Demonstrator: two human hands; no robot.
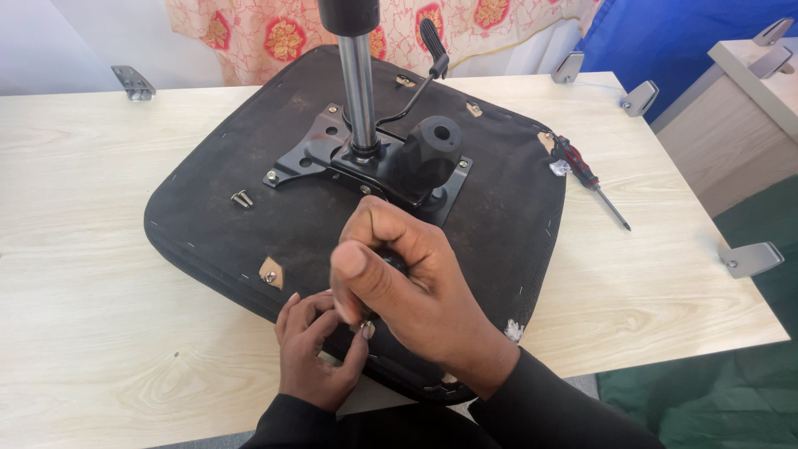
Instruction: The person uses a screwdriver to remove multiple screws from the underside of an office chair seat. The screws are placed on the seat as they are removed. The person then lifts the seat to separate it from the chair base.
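Observation:
An upside-down black office chair seat lies on a pale wooden table. A black metal mechanism plate with a chrome gas cylinder, a lever and a round black knob is bolted to it. My right hand is closed around a dark tool handle held upright over the seat's near edge. My left hand pinches something small, probably a screw, under the tool tip at that edge.
A red and black screwdriver lies on the table right of the seat. Loose bolts rest on the seat's left part. Grey metal brackets sit at the table edges. Patterned cloth hangs behind.

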